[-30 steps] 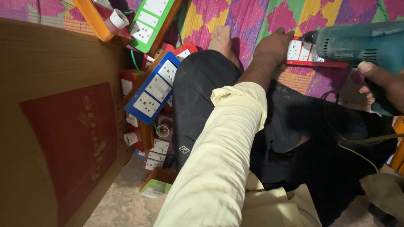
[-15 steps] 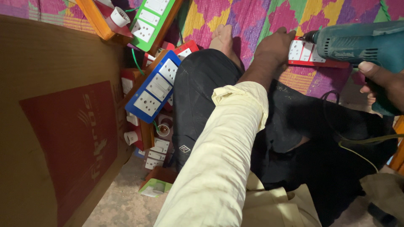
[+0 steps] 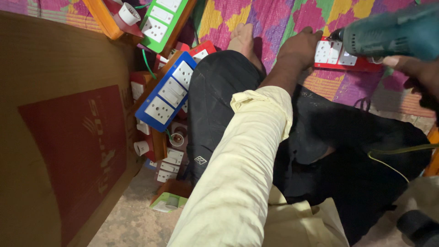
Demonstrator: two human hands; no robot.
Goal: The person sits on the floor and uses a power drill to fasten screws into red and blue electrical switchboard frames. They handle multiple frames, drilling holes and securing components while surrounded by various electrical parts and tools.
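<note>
1. A person sits cross-legged on a patterned mat (image 3: 274, 23) of pink, purple, yellow and green, legs in black trousers (image 3: 219, 100), one bare foot (image 3: 242, 39) resting toward the mat's far edge.

2. The left hand (image 3: 299, 48), reaching out from a pale yellow sleeve (image 3: 247, 155), presses palm-down with curled fingers on the left end of a red switch board (image 3: 347, 61) lying on the mat near its far right edge, apparently pinning the board so it cannot slide or spin under the tool.

3. The right hand (image 3: 418, 75) is wrapped closed around the grip of a teal power drill (image 3: 393, 32), held level and low, its nose touching or almost touching the white sockets on the red board; whether a finger is on the trigger cannot be told.

4. A thin green cord (image 3: 398, 151) trails across the lap toward the right edge of the view; what it joins is out of sight.

5. Beside the left knee a heap of similar boards lies off the mat's left edge: a blue board (image 3: 167, 93) with white sockets leaning on top, a green board (image 3: 162, 20) beyond it, and smaller red and white fittings jumbled beneath, within arm's reach.

6. A large brown cardboard sheet (image 3: 59, 151) with a red printed panel fills the left side.
</note>
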